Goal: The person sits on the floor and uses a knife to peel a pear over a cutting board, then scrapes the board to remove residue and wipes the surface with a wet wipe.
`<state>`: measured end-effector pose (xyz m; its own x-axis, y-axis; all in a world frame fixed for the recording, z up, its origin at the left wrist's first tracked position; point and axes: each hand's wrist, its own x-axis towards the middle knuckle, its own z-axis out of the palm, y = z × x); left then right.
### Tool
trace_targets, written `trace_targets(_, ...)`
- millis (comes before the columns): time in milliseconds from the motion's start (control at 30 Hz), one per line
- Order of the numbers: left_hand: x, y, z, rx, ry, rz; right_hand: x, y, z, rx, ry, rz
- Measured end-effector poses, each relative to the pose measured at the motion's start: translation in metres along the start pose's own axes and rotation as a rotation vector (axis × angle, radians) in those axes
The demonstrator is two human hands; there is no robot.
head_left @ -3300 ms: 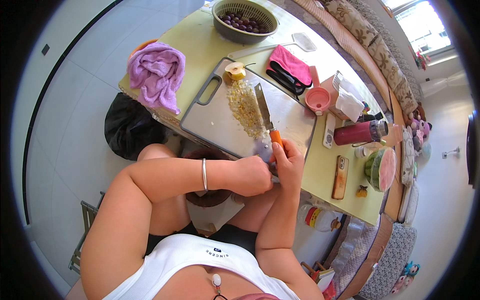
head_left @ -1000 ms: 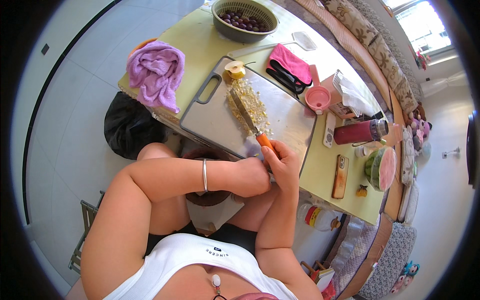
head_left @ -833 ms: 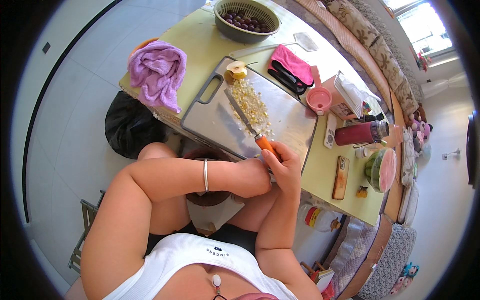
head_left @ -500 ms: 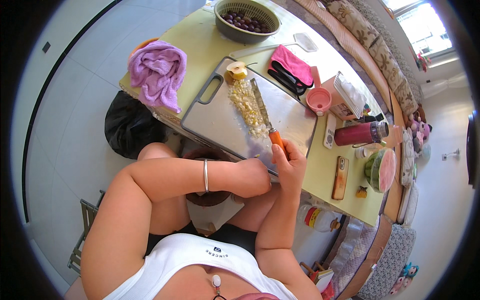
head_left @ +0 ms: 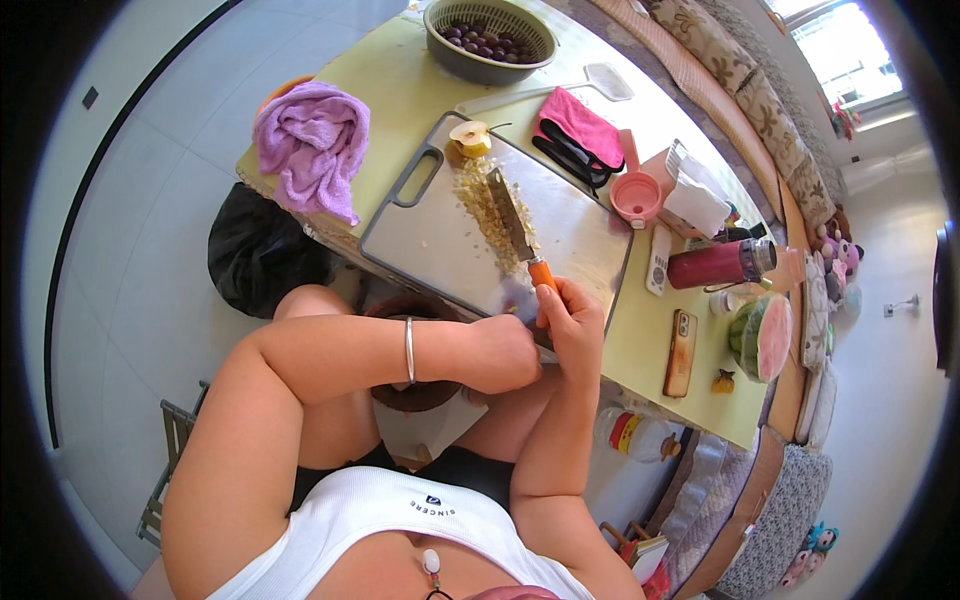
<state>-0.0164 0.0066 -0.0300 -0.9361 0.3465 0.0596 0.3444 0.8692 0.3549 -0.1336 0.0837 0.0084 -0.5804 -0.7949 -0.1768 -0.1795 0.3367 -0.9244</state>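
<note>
My right hand (head_left: 572, 325) is wrapped around the orange handle of a kitchen knife (head_left: 513, 217). Its blade lies over a strip of finely chopped pale yellow fruit (head_left: 483, 208) on a grey-rimmed metal cutting board (head_left: 420, 245). A cut piece of yellow-skinned fruit with its stem (head_left: 470, 138), like a pear, sits at the far end of the strip. My left hand (head_left: 505, 355), below a silver bangle, is closed in a fist at the board's near edge. Its fingertips are turned under, hiding whatever they may grip.
Beyond the board stand a strainer bowl of dark round fruit (head_left: 438, 45) and a white spatula (head_left: 605, 82). A purple towel (head_left: 312, 150) hangs at the left corner. Rightward are a pink cloth (head_left: 580, 130), pink cup (head_left: 636, 195), flask (head_left: 715, 263), phone (head_left: 681, 352) and cut watermelon (head_left: 745, 335).
The knife has shifted left, from beside the chopped fruit to over it, with my right hand moving slightly left too. My left hand has hardly moved.
</note>
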Motion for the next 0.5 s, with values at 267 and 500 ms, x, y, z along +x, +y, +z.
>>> trace_targets(267,-0.001,0.003,-0.009,0.019,-0.025,-0.001,0.0,-0.001,-0.003,0.011,0.006,-0.011)
trace_targets(500,-0.001,0.003,-0.003,-0.008,0.036,-0.016,-0.001,0.0,-0.001,0.065,-0.028,-0.048)
